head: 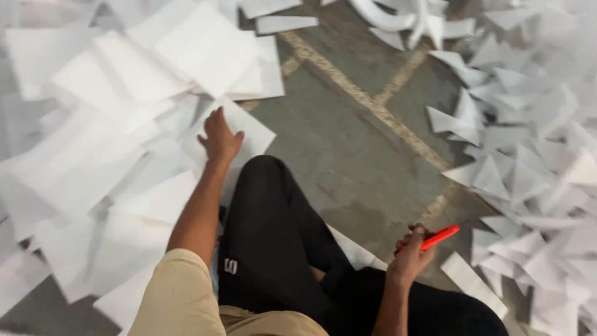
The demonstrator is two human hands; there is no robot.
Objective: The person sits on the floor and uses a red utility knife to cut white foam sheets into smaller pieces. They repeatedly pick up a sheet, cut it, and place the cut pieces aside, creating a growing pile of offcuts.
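Observation:
My left hand (pixel 219 137) reaches forward and rests flat on a white sheet (pixel 252 134) at the edge of a big heap of white sheets (pixel 112 124) on the left. My right hand (pixel 410 255) is low at the right, fingers closed around an orange-red cutter (pixel 440 236) that points up and right. My legs in black trousers (pixel 273 230) are folded on the floor between the two hands.
A pile of white triangular offcuts (pixel 528 143) covers the floor on the right. Grey concrete floor (pixel 348 143) with faded yellow lines runs between the two piles. More white pieces (pixel 404 18) lie at the top.

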